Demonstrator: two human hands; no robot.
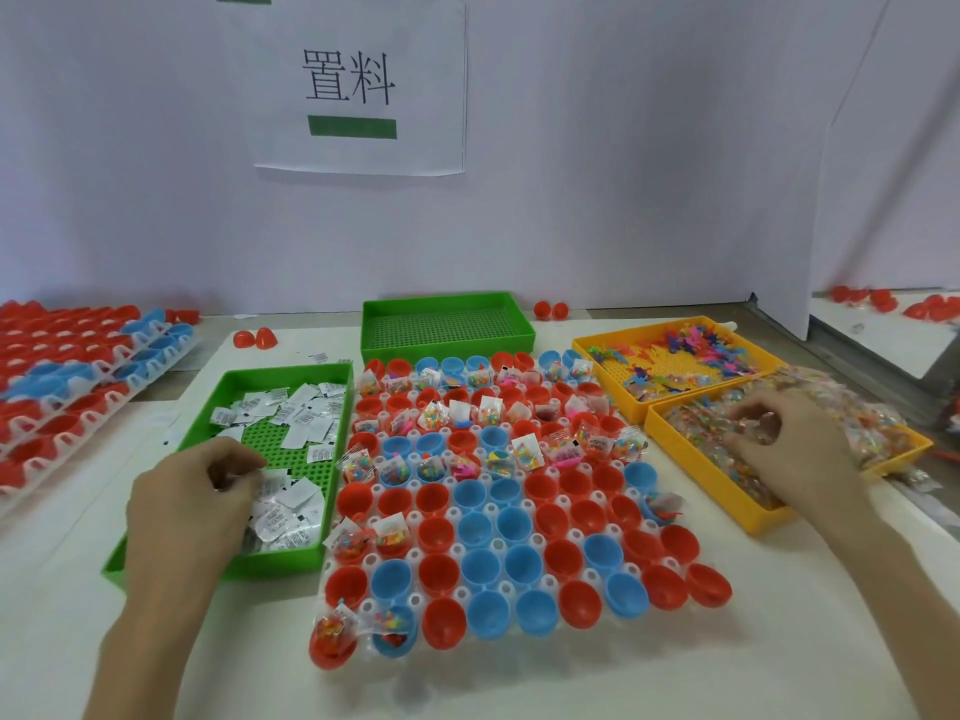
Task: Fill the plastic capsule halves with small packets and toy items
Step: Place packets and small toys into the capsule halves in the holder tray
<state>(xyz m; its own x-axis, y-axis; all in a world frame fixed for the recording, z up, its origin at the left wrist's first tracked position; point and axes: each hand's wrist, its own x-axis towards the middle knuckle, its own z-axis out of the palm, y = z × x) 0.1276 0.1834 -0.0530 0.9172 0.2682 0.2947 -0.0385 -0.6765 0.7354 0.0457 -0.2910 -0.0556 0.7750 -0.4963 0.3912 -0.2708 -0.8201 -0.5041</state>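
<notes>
Capsule halves (488, 527) stand mouths up, long axes upright, in rack (460, 593)

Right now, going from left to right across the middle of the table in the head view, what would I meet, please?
Stacked racks of capsule halves → green tray of white packets → rack of red and blue capsule halves → yellow tray of clear packets.

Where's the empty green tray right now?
Head view: the empty green tray sits back centre, just behind the capsule halves, green packet tray to its near left, yellow toy tray to its right.
</notes>
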